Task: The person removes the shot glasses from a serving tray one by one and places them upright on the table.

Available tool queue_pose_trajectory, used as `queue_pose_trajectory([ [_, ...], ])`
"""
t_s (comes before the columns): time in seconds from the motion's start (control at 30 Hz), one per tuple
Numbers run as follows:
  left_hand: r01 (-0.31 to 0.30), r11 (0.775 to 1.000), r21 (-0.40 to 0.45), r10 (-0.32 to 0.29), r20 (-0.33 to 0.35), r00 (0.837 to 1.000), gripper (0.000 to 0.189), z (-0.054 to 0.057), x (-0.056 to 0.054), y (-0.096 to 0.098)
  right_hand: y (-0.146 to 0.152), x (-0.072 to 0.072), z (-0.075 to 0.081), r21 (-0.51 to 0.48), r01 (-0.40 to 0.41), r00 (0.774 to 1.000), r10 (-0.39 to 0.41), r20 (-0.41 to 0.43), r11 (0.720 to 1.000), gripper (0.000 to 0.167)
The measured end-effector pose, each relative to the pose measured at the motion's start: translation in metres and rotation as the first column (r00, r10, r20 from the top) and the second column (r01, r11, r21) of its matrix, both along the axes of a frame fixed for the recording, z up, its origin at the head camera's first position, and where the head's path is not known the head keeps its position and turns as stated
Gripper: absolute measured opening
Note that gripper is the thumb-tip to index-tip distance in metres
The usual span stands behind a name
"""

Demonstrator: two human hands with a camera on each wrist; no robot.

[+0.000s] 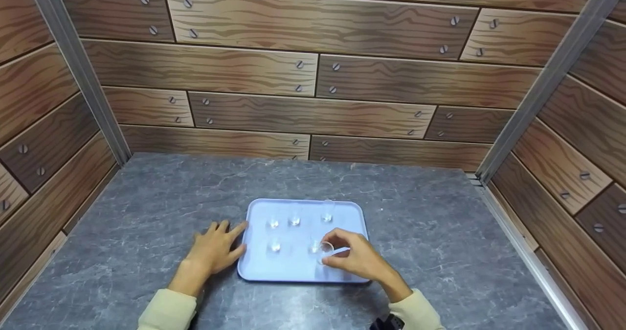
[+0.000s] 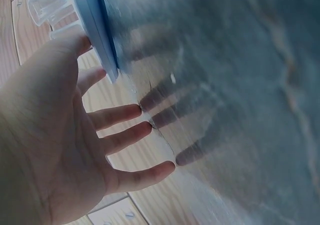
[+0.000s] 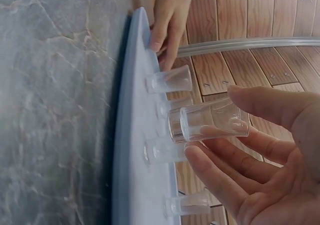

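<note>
My right hand (image 1: 358, 257) pinches a clear shot glass (image 3: 212, 120) between thumb and fingers, over the right part of a light blue tray (image 1: 293, 269). In the right wrist view the held glass is clear of the tray surface. Several more clear shot glasses stand upright on the tray: a back-row glass (image 1: 326, 216) toward the right, a front-left glass (image 1: 275, 246), and another (image 1: 314, 247) just left of the held one. My left hand (image 1: 210, 251) lies at the tray's left edge, fingers spread, with thumb and index finger at the rim and the other fingertips on the table.
The tray lies on a grey marbled table (image 1: 161, 198). Wood-patterned walls (image 1: 303, 27) enclose the back and both sides. Metal corner posts (image 1: 88, 76) and a metal rail (image 1: 528, 256) along the right edge bound the space.
</note>
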State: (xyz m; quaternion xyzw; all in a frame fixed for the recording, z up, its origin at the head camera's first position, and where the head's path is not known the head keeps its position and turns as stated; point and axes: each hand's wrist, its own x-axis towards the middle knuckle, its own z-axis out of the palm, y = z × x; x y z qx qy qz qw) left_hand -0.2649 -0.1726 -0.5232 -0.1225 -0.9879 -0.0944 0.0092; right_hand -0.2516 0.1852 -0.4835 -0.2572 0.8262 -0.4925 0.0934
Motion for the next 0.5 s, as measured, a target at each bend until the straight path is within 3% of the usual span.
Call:
queue_pose_trajectory([
  [0.5,0.004,1.000,0.000,-0.004,0.012,1.000,0.056,0.001,0.000,0.000,0.029,-0.009,0.012,-0.044,0.042,0.998,-0.044,-0.049,0.998,0.034],
])
